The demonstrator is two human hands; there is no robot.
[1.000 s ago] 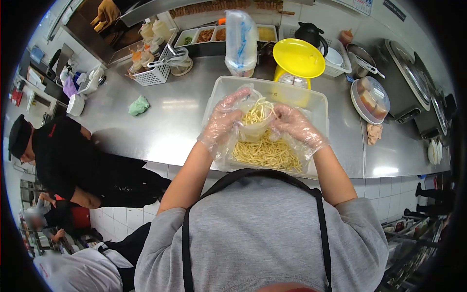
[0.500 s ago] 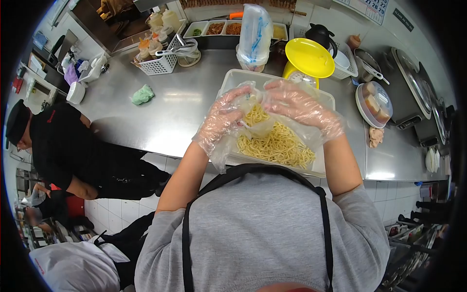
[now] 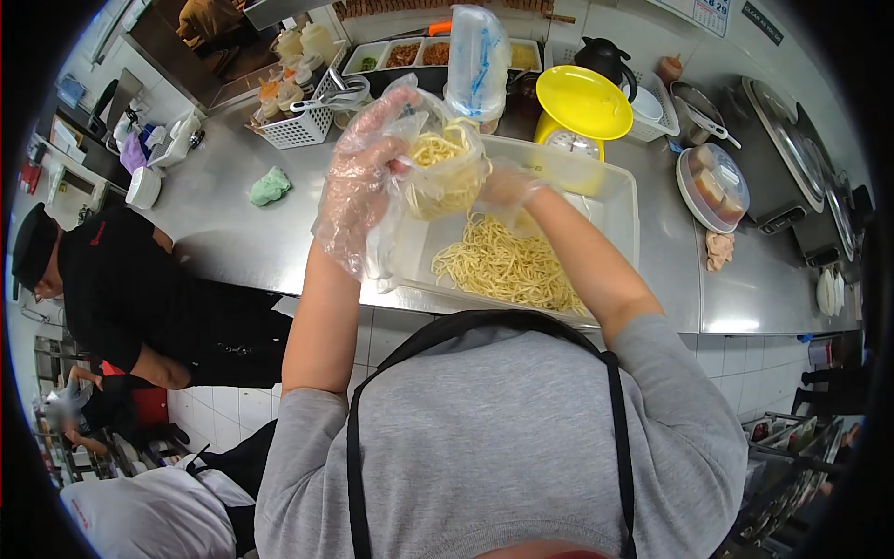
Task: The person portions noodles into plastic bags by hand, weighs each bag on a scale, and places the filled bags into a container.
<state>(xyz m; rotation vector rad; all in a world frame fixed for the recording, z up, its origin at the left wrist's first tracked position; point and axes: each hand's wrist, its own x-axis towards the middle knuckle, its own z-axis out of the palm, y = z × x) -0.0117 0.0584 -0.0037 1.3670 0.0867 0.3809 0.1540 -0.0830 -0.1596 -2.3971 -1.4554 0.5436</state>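
Observation:
My left hand (image 3: 365, 154), in a loose clear plastic glove, grips a clear plastic bag (image 3: 447, 197) near its mouth. Yellow noodles (image 3: 436, 149) fill the bag, which is raised over the left side of a white rectangular tray (image 3: 629, 219). Close to the bag's right side is my gloved right hand (image 3: 510, 186); it is blurred, and its fingers are hidden behind the bag. A loose heap of noodles (image 3: 512, 265) lies in the tray below my right forearm.
Behind the tray stand a yellow scale (image 3: 585, 102), a stack of clear plastic bags (image 3: 479, 65) and topping containers (image 3: 402, 54). A green cloth (image 3: 270, 186) lies on the steel counter (image 3: 223, 224). A lidded container (image 3: 713, 188) is at right. A co-worker in black (image 3: 121, 279) stands at left.
My left hand has moved left and up, lifting the bag of noodles off the heap. My right hand has shifted left from the tray's right side to beside the bag.

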